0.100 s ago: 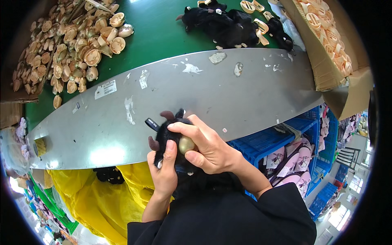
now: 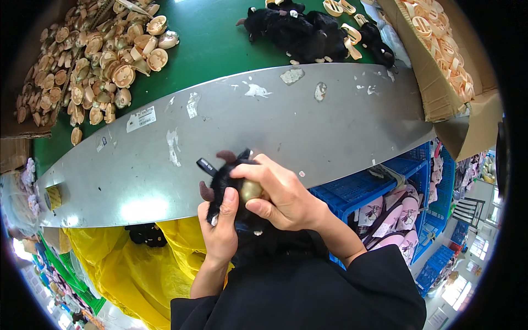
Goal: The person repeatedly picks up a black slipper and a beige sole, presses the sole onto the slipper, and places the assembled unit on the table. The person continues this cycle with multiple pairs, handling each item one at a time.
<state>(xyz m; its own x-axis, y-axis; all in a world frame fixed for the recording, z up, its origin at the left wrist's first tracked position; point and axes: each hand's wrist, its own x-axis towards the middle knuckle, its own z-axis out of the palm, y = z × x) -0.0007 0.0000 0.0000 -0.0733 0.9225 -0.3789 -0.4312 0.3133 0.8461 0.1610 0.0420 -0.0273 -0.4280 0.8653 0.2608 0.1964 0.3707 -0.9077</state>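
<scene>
A small black plush toy point(image 2: 220, 179) with brown horns and a black loop tag is held over the near edge of the metal table. My left hand point(image 2: 221, 228) is closed around its left side, thumb lying along the fur. Against the plush sits a shiny gold rounded piece point(image 2: 251, 191). My right hand point(image 2: 286, 195) grips that piece between thumb and fingers, the index finger reaching over onto the fur. How far the gold piece sits inside the plush is hidden by my fingers.
Beige and gold plastic shells point(image 2: 124, 76) pile up at far left on the green surface point(image 2: 203, 38). More black plush toys point(image 2: 297, 36) lie at the back. A cardboard box point(image 2: 440, 93) of peach parts stands right, above blue crates point(image 2: 352, 195). Yellow plastic sheeting point(image 2: 121, 264) hangs below left.
My right thumb and index fingertip have shifted slightly at the gold piece. The plush toy stays in nearly the same place in my left hand.
</scene>
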